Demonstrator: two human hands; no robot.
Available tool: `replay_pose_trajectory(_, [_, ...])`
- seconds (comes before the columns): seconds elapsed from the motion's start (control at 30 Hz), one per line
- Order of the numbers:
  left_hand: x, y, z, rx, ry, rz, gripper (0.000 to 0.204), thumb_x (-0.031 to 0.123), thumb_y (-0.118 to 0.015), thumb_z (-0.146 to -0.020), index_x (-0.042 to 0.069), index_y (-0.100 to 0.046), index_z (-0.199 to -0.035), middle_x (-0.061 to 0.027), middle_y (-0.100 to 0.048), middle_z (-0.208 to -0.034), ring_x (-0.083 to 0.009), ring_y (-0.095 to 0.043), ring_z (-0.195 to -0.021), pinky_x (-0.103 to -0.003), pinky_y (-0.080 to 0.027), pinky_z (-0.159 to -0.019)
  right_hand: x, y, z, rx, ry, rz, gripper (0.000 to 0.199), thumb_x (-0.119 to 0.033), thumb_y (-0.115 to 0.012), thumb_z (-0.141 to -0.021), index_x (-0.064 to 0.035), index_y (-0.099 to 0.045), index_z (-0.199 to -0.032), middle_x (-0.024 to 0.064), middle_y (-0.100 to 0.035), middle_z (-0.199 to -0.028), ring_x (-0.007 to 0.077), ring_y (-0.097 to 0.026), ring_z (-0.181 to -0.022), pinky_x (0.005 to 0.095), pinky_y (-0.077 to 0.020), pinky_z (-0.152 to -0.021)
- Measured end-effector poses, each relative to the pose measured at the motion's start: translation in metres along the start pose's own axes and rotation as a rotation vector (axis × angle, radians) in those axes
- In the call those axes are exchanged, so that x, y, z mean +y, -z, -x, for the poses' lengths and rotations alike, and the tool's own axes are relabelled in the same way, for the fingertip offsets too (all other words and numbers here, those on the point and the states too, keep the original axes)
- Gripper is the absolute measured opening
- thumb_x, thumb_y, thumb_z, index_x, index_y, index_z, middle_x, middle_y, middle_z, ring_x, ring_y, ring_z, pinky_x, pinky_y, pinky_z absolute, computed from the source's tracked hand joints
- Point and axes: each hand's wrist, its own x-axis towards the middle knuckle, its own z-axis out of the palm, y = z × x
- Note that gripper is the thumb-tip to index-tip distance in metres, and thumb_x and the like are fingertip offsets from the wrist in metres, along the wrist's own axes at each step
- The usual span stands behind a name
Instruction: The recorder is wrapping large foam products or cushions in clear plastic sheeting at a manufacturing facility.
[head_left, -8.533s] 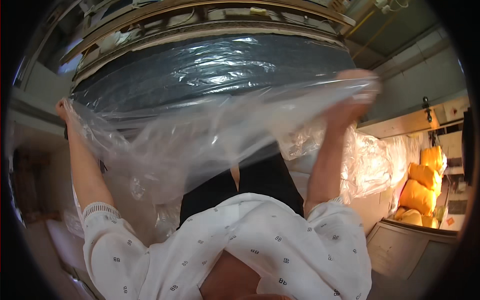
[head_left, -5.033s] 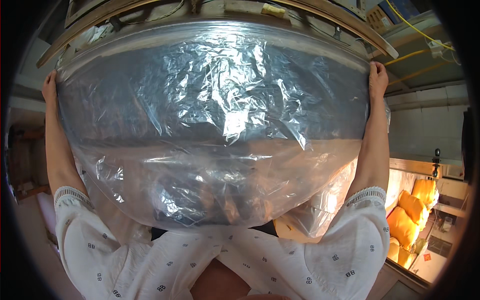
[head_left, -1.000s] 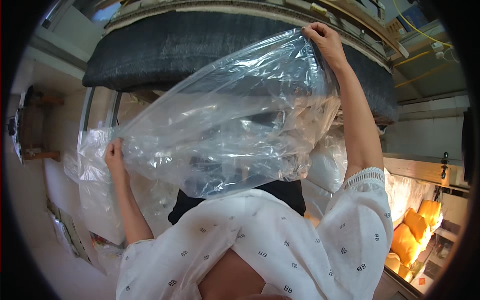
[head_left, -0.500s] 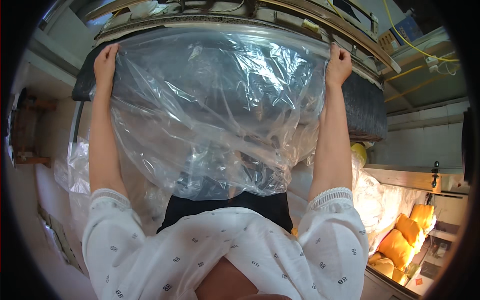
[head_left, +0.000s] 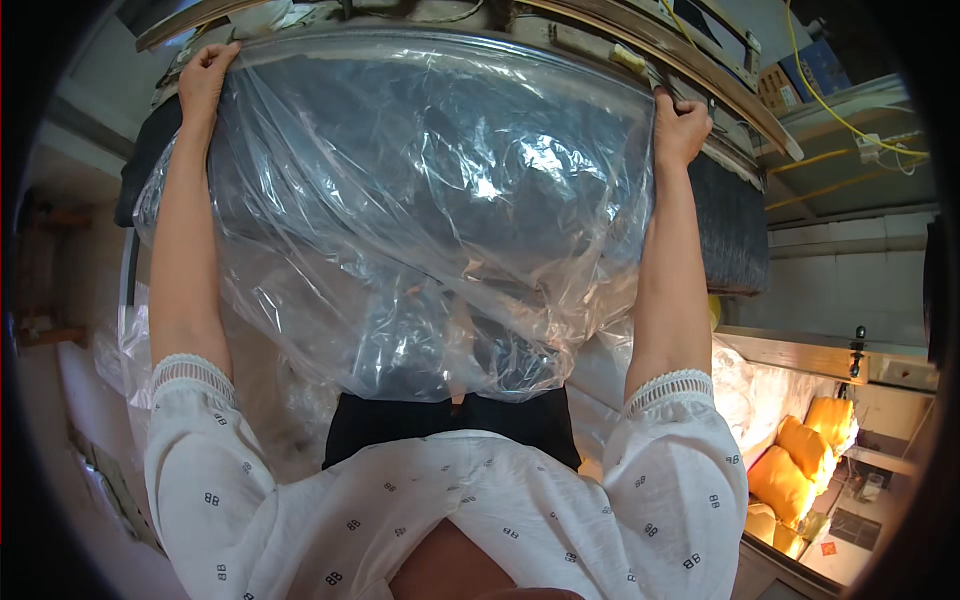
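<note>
A large clear plastic sheet (head_left: 420, 230) hangs spread in front of me, stretched between both raised arms. My left hand (head_left: 207, 78) grips its upper left corner up near a metal rail (head_left: 640, 40). My right hand (head_left: 680, 128) grips the upper right corner just under that rail. Behind the plastic lies a big dark grey roll of fabric (head_left: 730, 220), partly covered by the sheet. The lower edge of the sheet is crumpled and hangs loose above my dark trousers (head_left: 450, 430).
More crumpled clear plastic (head_left: 760, 390) lies at the right by a ledge. Several yellow filled bags (head_left: 800, 460) sit low at the right. Yellow cables (head_left: 840, 110) run along shelving at the upper right. A pale wall and floor edge are at the left.
Half a second ago both hands held the sheet up much as now; a second ago my left hand was low at the left and has since risen, spreading the sheet flat over the roll.
</note>
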Motion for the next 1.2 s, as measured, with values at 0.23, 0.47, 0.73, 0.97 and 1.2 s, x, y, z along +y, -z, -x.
replay_pose_trajectory(0.23, [-0.044, 0.002, -0.022, 0.101, 0.093, 0.051, 0.038, 0.036, -0.063, -0.078, 0.000, -0.063, -0.089, -0.0082, -0.062, -0.083, -0.0166, -0.056, -0.079, -0.028, -0.042, -0.073, 0.011, -0.001, -0.003, 0.112, -0.172, -0.130, 0.032, -0.025, -0.059, -0.075, -0.0006, -0.044, -0.090, 0.0196, -0.040, -0.104, 0.0349, -0.045, -0.093, 0.0423, -0.0351, -0.086])
replay_pose_trajectory(0.47, [-0.034, 0.014, -0.021, 0.191, 0.084, 0.075, 0.037, 0.033, -0.050, -0.088, -0.002, -0.061, -0.093, -0.0118, -0.060, -0.092, -0.0198, -0.055, -0.083, -0.030, -0.040, -0.077, 0.008, 0.003, -0.009, 0.180, -0.207, -0.304, 0.027, -0.023, -0.053, -0.080, 0.0011, -0.044, -0.089, 0.0195, -0.040, -0.103, 0.0357, -0.042, -0.096, 0.0422, -0.0321, -0.088])
replay_pose_trajectory(0.73, [-0.027, 0.033, 0.012, 0.133, -0.404, -0.401, 0.046, 0.038, -0.032, -0.094, 0.003, -0.057, -0.107, -0.0227, -0.058, -0.104, -0.0383, -0.052, -0.101, -0.041, -0.038, -0.090, -0.026, 0.048, 0.020, -0.222, 0.000, 0.248, 0.046, -0.045, -0.049, -0.082, -0.0005, -0.063, -0.082, 0.0198, -0.054, -0.103, 0.0400, -0.043, -0.104, 0.0474, -0.0323, -0.088])
replay_pose_trajectory(0.97, [-0.013, 0.143, 0.054, -0.098, -0.085, -0.582, 0.038, 0.034, -0.037, -0.093, 0.004, -0.056, -0.105, -0.0162, -0.060, -0.100, -0.0309, -0.055, -0.098, -0.036, -0.042, -0.083, -0.006, 0.126, 0.053, -0.738, -0.040, -0.841, 0.020, -0.023, -0.052, -0.092, -0.0043, -0.053, -0.083, -0.0030, -0.047, -0.070, 0.0057, -0.044, -0.065, 0.0199, -0.0367, -0.061])
replay_pose_trajectory(1.2, [0.104, 0.070, 0.115, -0.085, -0.596, -0.515, 0.028, 0.020, -0.056, -0.086, 0.006, -0.058, -0.110, -0.0113, -0.060, -0.106, -0.0261, -0.056, -0.101, -0.033, -0.043, -0.086, -0.022, 0.177, 0.087, -0.982, -0.320, -1.120, 0.017, -0.025, -0.050, -0.093, -0.0079, -0.051, -0.088, -0.0047, -0.041, -0.067, 0.0045, -0.036, -0.058, 0.0193, -0.0352, -0.057])
